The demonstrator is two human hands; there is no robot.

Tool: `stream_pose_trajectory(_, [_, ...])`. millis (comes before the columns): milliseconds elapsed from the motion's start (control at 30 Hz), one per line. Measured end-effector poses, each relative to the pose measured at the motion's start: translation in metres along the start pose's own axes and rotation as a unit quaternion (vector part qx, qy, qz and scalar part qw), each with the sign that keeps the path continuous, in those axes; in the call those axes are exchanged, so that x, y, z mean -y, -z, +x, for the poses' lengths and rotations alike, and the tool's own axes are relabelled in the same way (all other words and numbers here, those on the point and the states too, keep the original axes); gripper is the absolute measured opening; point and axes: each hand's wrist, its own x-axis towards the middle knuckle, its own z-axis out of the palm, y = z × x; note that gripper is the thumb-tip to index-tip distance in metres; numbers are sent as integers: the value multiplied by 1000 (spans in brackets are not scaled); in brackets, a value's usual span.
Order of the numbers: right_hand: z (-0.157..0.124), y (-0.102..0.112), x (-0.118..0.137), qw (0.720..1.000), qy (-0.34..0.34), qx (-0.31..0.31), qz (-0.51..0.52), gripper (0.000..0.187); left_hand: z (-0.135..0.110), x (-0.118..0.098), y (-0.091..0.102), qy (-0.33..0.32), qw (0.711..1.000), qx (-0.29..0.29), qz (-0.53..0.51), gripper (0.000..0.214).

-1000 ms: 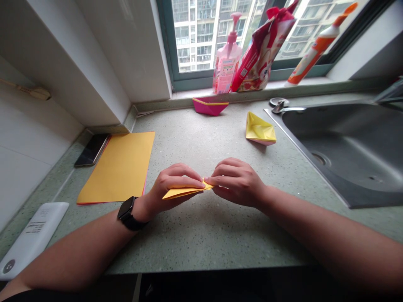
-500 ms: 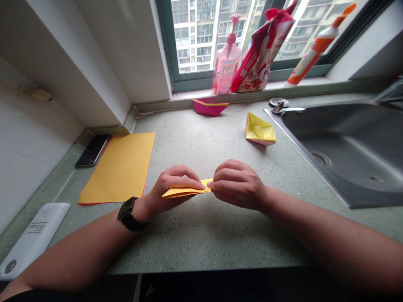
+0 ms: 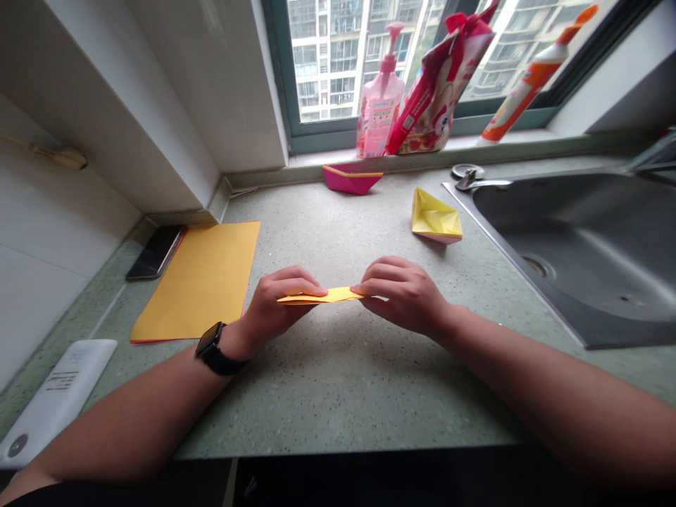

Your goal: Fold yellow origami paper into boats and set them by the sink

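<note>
The left hand (image 3: 279, 299) and right hand (image 3: 401, 296) pinch a flat yellow folded-paper strip (image 3: 320, 296), its inner end hidden behind the fingers (image 3: 383, 285)

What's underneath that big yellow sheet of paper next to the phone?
The yellow sheet has a thin red edge showing along its right and lower sides, perhaps a second sheet below it. It lies on the speckled green countertop. Anything else under its middle is covered and cannot be seen.

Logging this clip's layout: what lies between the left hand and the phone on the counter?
In the head view, a sheet of orange-yellow paper, red edge showing beneath, lies between the left hand and the phone.
</note>
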Motion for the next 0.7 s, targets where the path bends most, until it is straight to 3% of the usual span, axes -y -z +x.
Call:
stream_pose_trajectory(367, [-6, -1, -13, 998, -42, 40, -21, 17, -4, 8, 5, -6, 999, -24, 31, 10])
stream_pose_trajectory(567, [-9, 0, -29, 993, -99, 69, 5, 19, -2, 8, 3, 64, 997, -46, 0, 16])
stream_pose_trajectory(700, [-6, 0, -31, 980, -156, 50, 116, 19, 1, 7, 3, 122, 990, -64, -25, 21])
